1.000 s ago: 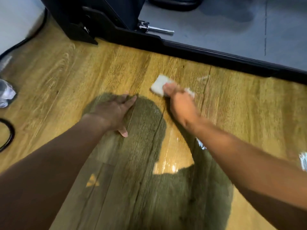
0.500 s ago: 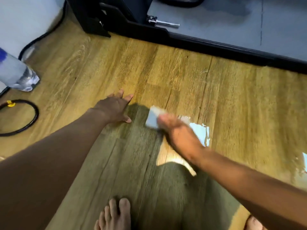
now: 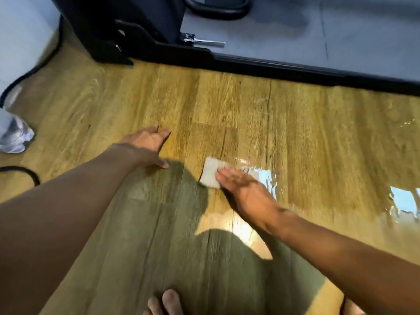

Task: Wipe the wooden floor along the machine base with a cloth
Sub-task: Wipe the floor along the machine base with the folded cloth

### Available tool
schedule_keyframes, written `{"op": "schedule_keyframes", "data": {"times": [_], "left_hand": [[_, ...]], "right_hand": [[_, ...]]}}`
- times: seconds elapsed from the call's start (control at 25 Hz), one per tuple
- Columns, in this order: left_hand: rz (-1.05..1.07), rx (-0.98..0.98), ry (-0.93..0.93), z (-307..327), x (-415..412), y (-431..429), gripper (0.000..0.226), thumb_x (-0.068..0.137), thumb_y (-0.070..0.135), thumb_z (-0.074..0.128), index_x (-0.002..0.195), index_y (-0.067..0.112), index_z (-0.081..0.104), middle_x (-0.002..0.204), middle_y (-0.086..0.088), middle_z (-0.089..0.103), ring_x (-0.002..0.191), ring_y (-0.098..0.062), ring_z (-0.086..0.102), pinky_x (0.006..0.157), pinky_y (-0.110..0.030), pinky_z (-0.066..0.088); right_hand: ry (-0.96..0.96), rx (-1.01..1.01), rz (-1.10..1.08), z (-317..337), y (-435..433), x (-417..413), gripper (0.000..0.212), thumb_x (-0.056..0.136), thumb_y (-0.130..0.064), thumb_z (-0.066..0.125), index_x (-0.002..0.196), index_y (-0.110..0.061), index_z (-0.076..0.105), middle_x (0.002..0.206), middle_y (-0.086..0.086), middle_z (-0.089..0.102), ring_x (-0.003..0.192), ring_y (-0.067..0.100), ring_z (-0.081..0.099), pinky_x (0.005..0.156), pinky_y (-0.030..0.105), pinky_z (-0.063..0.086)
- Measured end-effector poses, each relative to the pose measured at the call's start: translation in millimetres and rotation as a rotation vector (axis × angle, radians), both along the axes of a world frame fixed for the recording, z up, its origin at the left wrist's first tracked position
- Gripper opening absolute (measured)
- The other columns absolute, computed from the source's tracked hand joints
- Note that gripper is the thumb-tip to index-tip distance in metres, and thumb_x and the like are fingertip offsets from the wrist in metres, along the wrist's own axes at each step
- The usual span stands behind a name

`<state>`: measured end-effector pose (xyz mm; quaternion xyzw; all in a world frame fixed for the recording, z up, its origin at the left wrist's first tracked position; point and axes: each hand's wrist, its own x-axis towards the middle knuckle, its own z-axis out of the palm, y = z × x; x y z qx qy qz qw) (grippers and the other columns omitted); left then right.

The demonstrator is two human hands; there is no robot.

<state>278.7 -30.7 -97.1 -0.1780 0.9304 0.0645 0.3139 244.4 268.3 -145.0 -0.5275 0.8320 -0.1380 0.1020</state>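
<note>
Cloth (image 3: pixel 211 175): we press it flat under right hand (image 3: pixel 244 189), well short of machine base (image 3: pixel 295 69).
Left hand (image 3: pixel 147 144): released, splayed on wooden floor (image 3: pixel 227 105).

Both forearms (image 3: pixel 68 212) are bare, no sleeves or jewellery, and the toes (image 3: pixel 163 303) are bare too.

Pale cream cloth (image 3: pixel 211 172) on golden-brown grained wooden floor (image 3: pixel 227 105); black machine base (image 3: pixel 272 67).
</note>
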Motion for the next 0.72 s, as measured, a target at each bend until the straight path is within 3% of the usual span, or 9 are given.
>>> {"op": "schedule_keyframes", "data": {"times": [0.12,0.2,0.32,0.4,0.52,0.6,0.64,0.72], "left_hand": [[-0.002,0.034,-0.01,-1.3,-12.7,-11.8,0.121,0.066,0.054,0.082,0.153,0.038,0.0,0.162,-0.004,-0.007,0.148,-0.029,0.006,0.114,-0.048,0.027],[0.002,0.008,-0.028,-0.7,-23.9,-15.7,0.129,0.06,0.057,0.083,0.152,0.041,-0.005,0.162,-0.002,-0.01,0.147,-0.033,0.004,0.112,-0.052,0.027],[0.02,-0.028,-0.074,-3.9,-33.8,-21.6,0.139,0.052,0.064,0.083,0.15,0.042,-0.013,0.161,-0.005,-0.014,0.146,-0.039,0.003,0.111,-0.056,0.028],[-0.023,-0.049,-0.079,-10.5,-35.2,-23.2,0.14,0.052,0.068,0.08,0.149,0.04,-0.017,0.16,-0.008,-0.017,0.146,-0.042,0.003,0.11,-0.056,0.029],[-0.04,-0.018,-0.066,-13.3,-34.2,-26.1,0.137,0.058,0.066,0.078,0.15,0.036,-0.019,0.159,-0.012,-0.02,0.145,-0.045,-0.004,0.113,-0.054,0.022],[-0.024,0.018,-0.076,-11.0,-35.9,-26.5,0.135,0.061,0.062,0.079,0.15,0.035,-0.019,0.158,-0.012,-0.023,0.144,-0.046,-0.009,0.113,-0.057,0.019],[-0.012,0.042,-0.076,-10.5,-36.6,-26.0,0.136,0.061,0.061,0.08,0.15,0.035,-0.019,0.158,-0.012,-0.023,0.143,-0.046,-0.01,0.114,-0.059,0.02],[0.005,0.062,-0.081,-9.8,-35.4,-26.8,0.137,0.06,0.061,0.081,0.149,0.036,-0.02,0.157,-0.012,-0.024,0.143,-0.046,-0.011,0.111,-0.062,0.024]], "right_hand": [[-0.046,0.019,0.311,-2.1,9.4,28.3,0.071,0.074,0.006,0.061,0.139,-0.017,0.046,0.143,0.0,0.046,0.133,0.015,0.04,0.111,0.036,0.028],[-0.051,0.039,0.337,-2.5,-13.7,-11.6,0.064,0.079,0.0,0.067,0.137,-0.02,0.048,0.143,-0.001,0.046,0.134,0.014,0.04,0.111,0.035,0.033],[-0.067,0.047,0.07,0.4,-67.0,-96.0,0.052,0.092,-0.006,0.056,0.139,-0.025,0.043,0.147,0.0,0.039,0.134,0.011,0.036,0.113,0.033,0.029],[-0.038,0.038,-0.112,0.1,-105.4,-153.8,0.051,0.092,0.001,0.05,0.138,-0.023,0.046,0.146,-0.002,0.041,0.133,0.007,0.035,0.114,0.026,0.023],[-0.054,-0.013,-0.407,3.2,-160.8,-227.9,0.041,0.092,-0.005,0.05,0.129,-0.022,0.058,0.136,0.005,0.054,0.127,0.021,0.048,0.11,0.021,0.027],[-0.061,0.008,-0.629,-0.3,-183.1,-245.7,0.038,0.094,-0.011,0.048,0.128,-0.025,0.058,0.134,0.011,0.055,0.123,0.028,0.05,0.106,0.024,0.032],[-0.056,0.043,-0.657,-3.4,-186.6,-236.7,0.042,0.093,-0.01,0.046,0.131,-0.026,0.055,0.135,0.012,0.054,0.123,0.03,0.049,0.106,0.028,0.033],[-0.07,0.068,-0.479,-12.0,-176.0,-192.9,0.053,0.09,-0.004,0.044,0.138,-0.025,0.046,0.142,0.008,0.047,0.129,0.029,0.043,0.108,0.036,0.034]]}}
